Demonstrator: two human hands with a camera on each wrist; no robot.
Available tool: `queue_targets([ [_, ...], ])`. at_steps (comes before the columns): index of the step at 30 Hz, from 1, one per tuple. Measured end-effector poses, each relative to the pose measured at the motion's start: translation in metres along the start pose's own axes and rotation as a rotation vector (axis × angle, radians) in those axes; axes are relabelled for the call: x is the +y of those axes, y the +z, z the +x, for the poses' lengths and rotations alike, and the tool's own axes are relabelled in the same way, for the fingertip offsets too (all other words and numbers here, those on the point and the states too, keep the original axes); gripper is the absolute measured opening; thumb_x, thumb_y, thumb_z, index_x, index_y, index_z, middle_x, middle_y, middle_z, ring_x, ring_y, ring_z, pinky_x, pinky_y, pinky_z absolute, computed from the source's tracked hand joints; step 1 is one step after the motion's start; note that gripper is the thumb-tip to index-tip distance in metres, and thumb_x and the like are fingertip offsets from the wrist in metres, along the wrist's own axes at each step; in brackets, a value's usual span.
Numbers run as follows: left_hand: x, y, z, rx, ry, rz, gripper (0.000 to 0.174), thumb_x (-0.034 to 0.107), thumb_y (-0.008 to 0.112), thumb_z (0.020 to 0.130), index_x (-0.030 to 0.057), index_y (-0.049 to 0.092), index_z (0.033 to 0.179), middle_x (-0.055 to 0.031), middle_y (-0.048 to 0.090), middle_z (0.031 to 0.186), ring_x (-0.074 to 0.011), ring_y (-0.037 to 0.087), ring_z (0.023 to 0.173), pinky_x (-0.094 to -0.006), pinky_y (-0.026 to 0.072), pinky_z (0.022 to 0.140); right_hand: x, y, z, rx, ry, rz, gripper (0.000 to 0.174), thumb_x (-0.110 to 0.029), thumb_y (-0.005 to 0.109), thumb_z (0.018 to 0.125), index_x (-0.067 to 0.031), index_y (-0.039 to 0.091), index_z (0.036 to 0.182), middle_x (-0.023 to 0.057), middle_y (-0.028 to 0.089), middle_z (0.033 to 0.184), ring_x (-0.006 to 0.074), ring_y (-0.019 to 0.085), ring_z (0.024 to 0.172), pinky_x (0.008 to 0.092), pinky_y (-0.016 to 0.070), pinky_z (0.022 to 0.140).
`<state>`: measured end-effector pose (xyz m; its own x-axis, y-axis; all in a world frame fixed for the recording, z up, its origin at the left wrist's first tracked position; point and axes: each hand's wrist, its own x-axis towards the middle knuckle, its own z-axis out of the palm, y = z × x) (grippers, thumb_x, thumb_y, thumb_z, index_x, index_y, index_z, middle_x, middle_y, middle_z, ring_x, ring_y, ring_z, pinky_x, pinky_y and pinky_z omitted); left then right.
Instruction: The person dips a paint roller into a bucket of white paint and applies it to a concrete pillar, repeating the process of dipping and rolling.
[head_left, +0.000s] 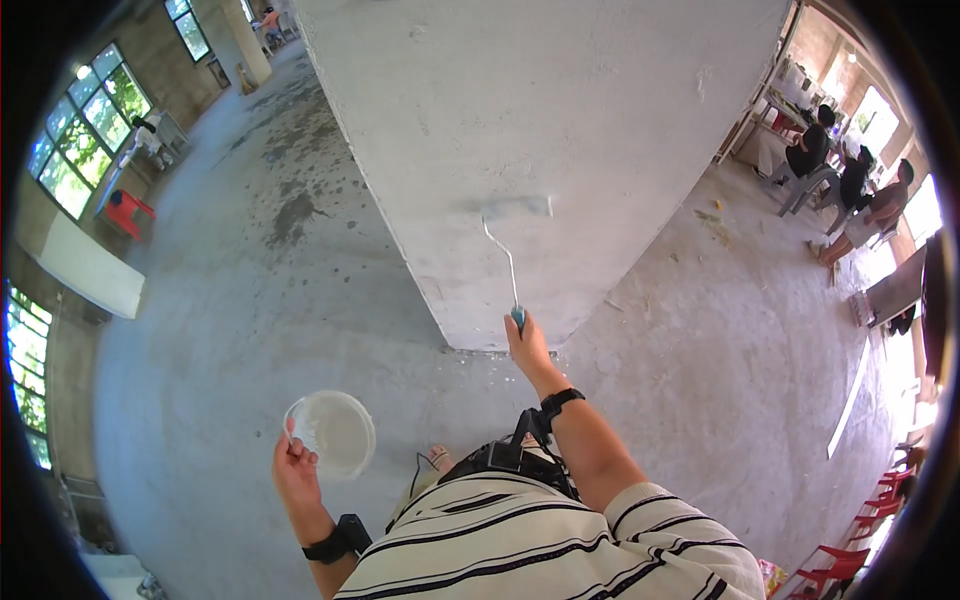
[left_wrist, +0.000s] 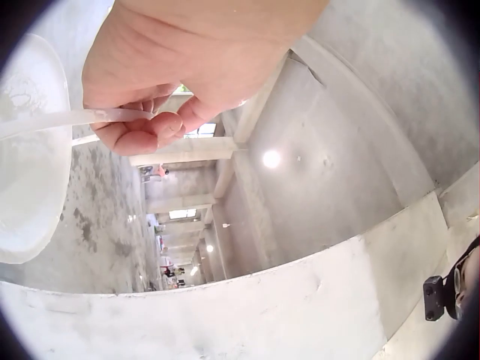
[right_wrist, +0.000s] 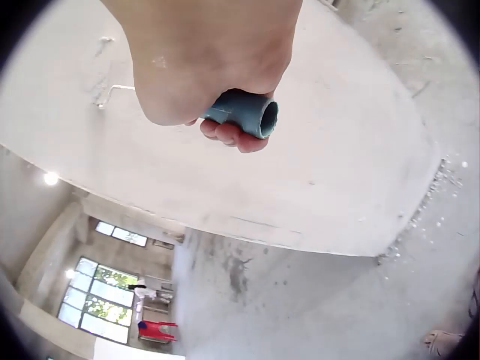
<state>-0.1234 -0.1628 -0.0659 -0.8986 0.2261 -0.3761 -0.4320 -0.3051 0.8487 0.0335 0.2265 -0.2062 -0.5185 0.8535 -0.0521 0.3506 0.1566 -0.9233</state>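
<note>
The right hand (head_left: pixel 530 345) grips the blue handle (head_left: pixel 518 318) of a paint roller, its bent wire frame (head_left: pixel 511 265) running up to the roller head (head_left: pixel 520 207) against the pale column face (head_left: pixel 540 120). In the right wrist view the fingers curl round the hollow blue handle (right_wrist: pixel 238 112). The left hand (head_left: pixel 297 475) holds a white bucket (head_left: pixel 372 440) by its handle; pale liquid shows inside. The left wrist view has the left hand (left_wrist: pixel 172 67) pinching the white handle strap (left_wrist: pixel 60 120), with the bucket (left_wrist: pixel 64 180) hanging at the left.
Concrete floor (head_left: pixel 250 330) with dark wet spots lies left of the column. A red stool (head_left: pixel 130 212) and windows are at the far left. People sit and stand by a counter at the right; red chairs (head_left: pixel 835 565) line the lower right. White crumbs lie at the column's base.
</note>
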Motion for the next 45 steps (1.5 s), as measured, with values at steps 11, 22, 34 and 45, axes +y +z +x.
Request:
queue_targets([
  [11, 0.002, 0.012, 0.005, -0.042, -0.033, 0.028, 0.035, 0.024, 0.049, 0.091, 0.0021, 0.057, 0.117, 0.0075, 0.034, 0.065, -0.0040, 0.029, 0.055, -0.0215, 0.0283, 0.056, 0.065, -0.007, -0.052, -0.118, 0.326, 0.074, 0.036, -0.035, 0.048, 0.092, 0.0013, 0.046, 0.092, 0.0081, 0.052, 0.054, 0.0190, 0.053, 0.040, 0.0319, 0.0432, 0.040],
  [22, 0.005, 0.017, 0.004, -0.031, -0.010, 0.001, 0.035, 0.024, 0.049, 0.091, 0.0022, 0.056, 0.118, 0.0069, 0.036, 0.066, -0.0041, 0.031, 0.056, -0.0214, 0.0288, 0.055, -0.125, -0.026, 0.030, 0.048, -0.238, -0.047, 0.045, -0.038, 0.053, 0.089, 0.0041, 0.051, 0.107, 0.0266, 0.060, 0.078, 0.0445, 0.058, 0.077, 0.0444, 0.0461, 0.065],
  [34, 0.004, -0.010, 0.007, 0.037, 0.028, 0.006, 0.035, 0.025, 0.048, 0.091, 0.0036, 0.057, 0.117, 0.0079, 0.037, 0.066, -0.0035, 0.032, 0.057, -0.0207, 0.0278, 0.057, -0.016, -0.026, 0.005, 0.076, -0.063, -0.156, 0.040, -0.037, 0.053, 0.089, 0.0021, 0.054, 0.098, 0.0263, 0.060, 0.083, 0.0442, 0.057, 0.082, 0.0461, 0.0447, 0.070],
  [45, 0.005, 0.008, 0.013, -0.072, 0.010, -0.008, 0.036, 0.025, 0.048, 0.091, 0.0024, 0.054, 0.119, 0.0077, 0.038, 0.068, -0.0026, 0.032, 0.057, -0.0202, 0.0288, 0.057, 0.063, -0.047, -0.056, 0.183, 0.107, -0.307, 0.042, -0.039, 0.048, 0.089, 0.0025, 0.055, 0.093, 0.0251, 0.060, 0.080, 0.0427, 0.058, 0.078, 0.0467, 0.0448, 0.070],
])
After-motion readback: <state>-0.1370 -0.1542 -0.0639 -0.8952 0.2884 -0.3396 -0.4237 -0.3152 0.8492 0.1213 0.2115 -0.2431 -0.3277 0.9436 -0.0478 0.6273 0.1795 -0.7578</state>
